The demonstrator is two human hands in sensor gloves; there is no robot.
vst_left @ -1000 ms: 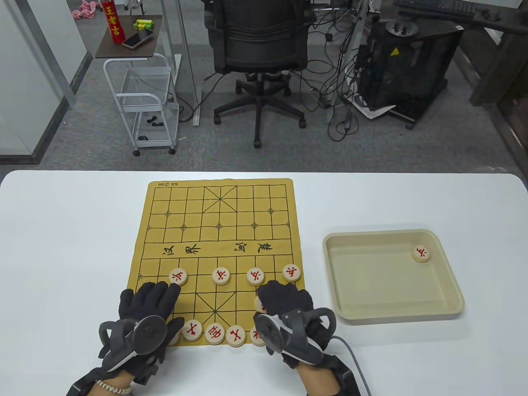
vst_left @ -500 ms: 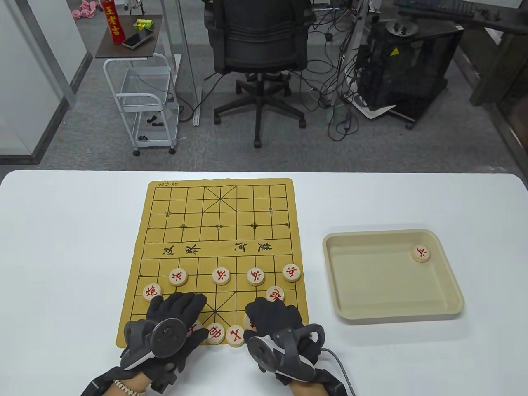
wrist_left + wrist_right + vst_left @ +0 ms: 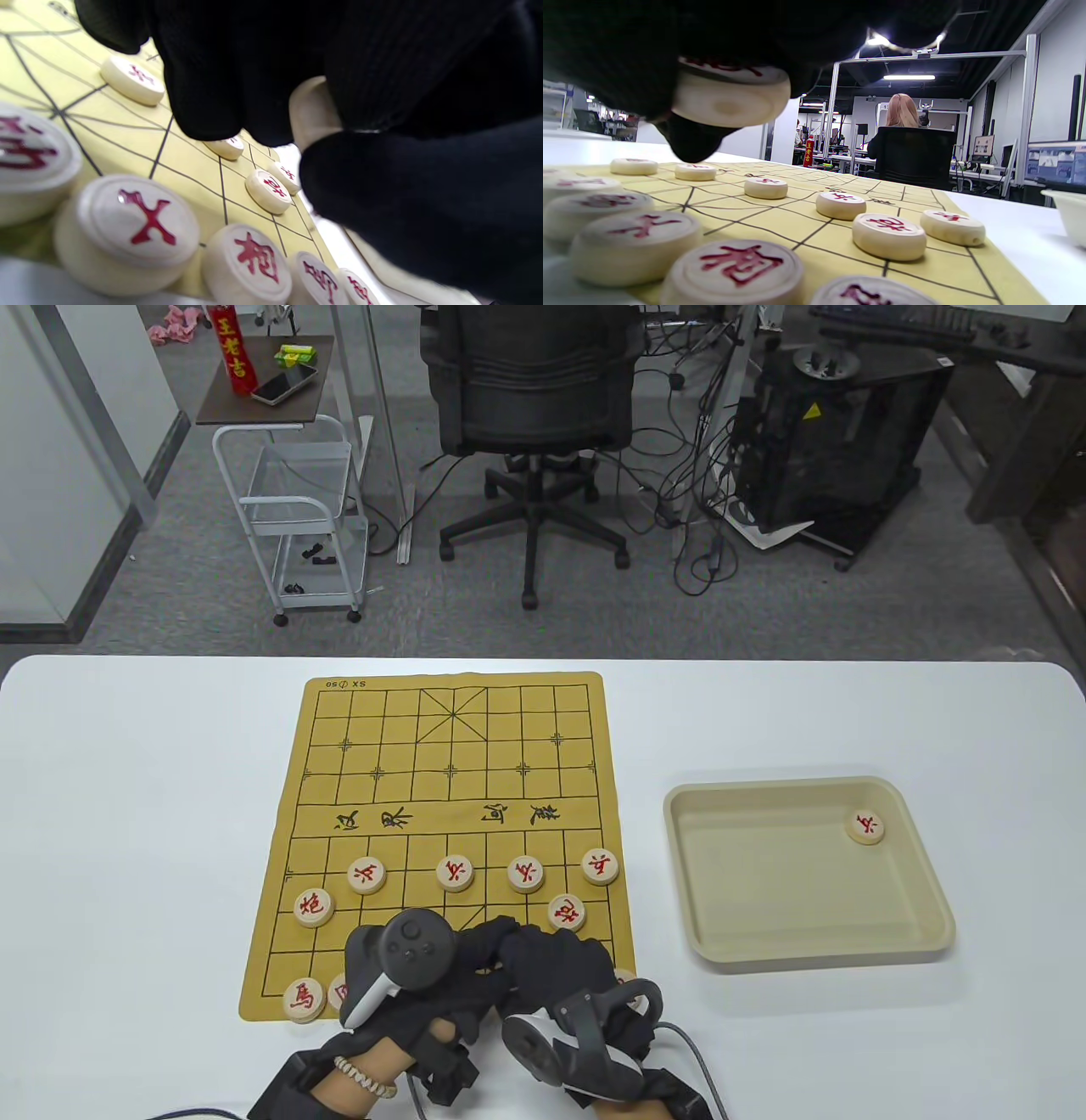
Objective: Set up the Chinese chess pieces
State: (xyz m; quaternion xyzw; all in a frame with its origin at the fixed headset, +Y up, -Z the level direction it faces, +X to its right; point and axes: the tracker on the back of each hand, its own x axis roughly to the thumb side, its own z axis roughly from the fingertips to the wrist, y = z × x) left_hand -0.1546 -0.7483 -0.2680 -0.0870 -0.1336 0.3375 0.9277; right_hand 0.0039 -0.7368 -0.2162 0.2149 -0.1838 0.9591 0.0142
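Fingers (image 3: pixel 628 63) of right hand (image 3: pixel 556 963) curled round lifted chess piece (image 3: pixel 729 99); left hand (image 3: pixel 441 976) fingers touching it, grip unclear.

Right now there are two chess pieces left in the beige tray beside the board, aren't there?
Not quite: the table view shows just one chess piece left in the beige tray beside the board.

**Both hands bunched up at the near edge**

My left hand (image 3: pixel 441 963) is rolled over, tracker facing up, fingers reaching across to the right hand (image 3: pixel 556 967). The two meet in the middle, gloves touching. Right-hand fingers (image 3: pixel 628 63) are curled around a chess piece (image 3: pixel 729 99), lifted clear. Left fingers (image 3: pixel 203 84) curl downward; I can't tell their grip.
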